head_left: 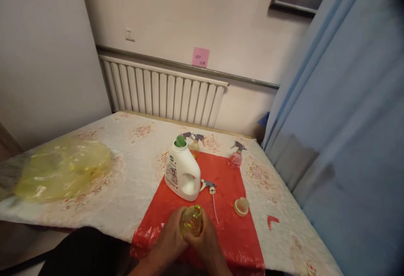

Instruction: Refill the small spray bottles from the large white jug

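Note:
Both my left hand and my right hand are wrapped round a small clear yellow bottle, over the near part of a red plastic sheet. The bottle's top has no sprayer on it. Just beyond my hands stands a white detergent jug, uncapped, with a green spout. A loose grey and white spray head lies right of the jug, its thin tube pointing toward me. Farther right rests a translucent cap.
A pink spray bottle stands at the sheet's far right corner. Other spray bottles are partly hidden behind the jug. A yellow plastic bag lies on the left of the flowered tablecloth. A blue curtain hangs along the right side.

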Available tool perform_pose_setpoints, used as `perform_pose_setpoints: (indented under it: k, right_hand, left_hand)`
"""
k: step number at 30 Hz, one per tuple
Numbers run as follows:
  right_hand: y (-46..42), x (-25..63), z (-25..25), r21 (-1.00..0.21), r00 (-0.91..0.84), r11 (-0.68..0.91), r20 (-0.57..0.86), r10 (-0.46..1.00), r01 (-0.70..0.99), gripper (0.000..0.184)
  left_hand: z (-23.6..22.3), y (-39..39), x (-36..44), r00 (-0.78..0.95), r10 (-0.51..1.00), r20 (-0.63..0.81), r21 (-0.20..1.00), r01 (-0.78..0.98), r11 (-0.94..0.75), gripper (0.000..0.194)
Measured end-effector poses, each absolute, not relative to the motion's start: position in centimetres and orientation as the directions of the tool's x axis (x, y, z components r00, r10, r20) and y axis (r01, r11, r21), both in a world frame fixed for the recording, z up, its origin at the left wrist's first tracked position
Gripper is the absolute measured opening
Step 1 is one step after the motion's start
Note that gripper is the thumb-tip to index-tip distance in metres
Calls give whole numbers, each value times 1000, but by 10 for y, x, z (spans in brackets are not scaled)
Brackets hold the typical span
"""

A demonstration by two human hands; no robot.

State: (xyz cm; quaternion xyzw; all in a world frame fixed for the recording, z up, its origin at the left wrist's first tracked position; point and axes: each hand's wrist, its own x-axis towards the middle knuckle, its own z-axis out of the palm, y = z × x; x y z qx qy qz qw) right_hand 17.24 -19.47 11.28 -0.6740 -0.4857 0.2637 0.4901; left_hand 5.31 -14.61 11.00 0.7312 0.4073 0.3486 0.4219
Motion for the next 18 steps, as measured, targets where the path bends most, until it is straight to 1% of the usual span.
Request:
perform_pose_setpoints:
  k: [3,5,6,7,9,11,12,13,15,18]
  right_hand:
    - [-196,180,114,-891,432,-94,121,894,443,55]
    - [-196,187,117,-871,448,-121,122,886,477,49]
    - [-195,192,119,-865,455,-131,122,882,485,48]
    - [-194,196,122,-863,460,-133,125,879,488,48]
    - [-191,207,128,-868,468,-109,152,871,484,50]
    - [-186,217,135,-877,472,-81,175,864,473,51]
    - [-183,222,138,-878,473,-75,180,863,472,49]
    - [-180,227,141,-876,479,-78,185,858,477,47]
    - [-174,236,145,-863,503,-91,201,841,498,46]
    - [-166,249,147,-835,526,-125,214,823,535,48]
  left_hand:
    - [111,-147,65,431,888,157,900,309,-309,34]
    - [114,-145,73,477,866,151,917,259,-302,34]
    - [116,-144,77,513,845,149,931,216,-295,38]
    - [117,-141,80,549,823,146,946,168,-279,45]
    - [119,-136,86,594,792,138,963,106,-247,66]
    - [116,-130,88,573,810,128,960,135,-247,83]
    - [114,-127,88,535,837,118,951,181,-250,86]
    - [110,-124,87,491,864,112,940,229,-252,85]
    - [102,-119,82,437,895,90,926,295,-237,78]
    - [89,-116,75,445,895,35,927,320,-196,58]
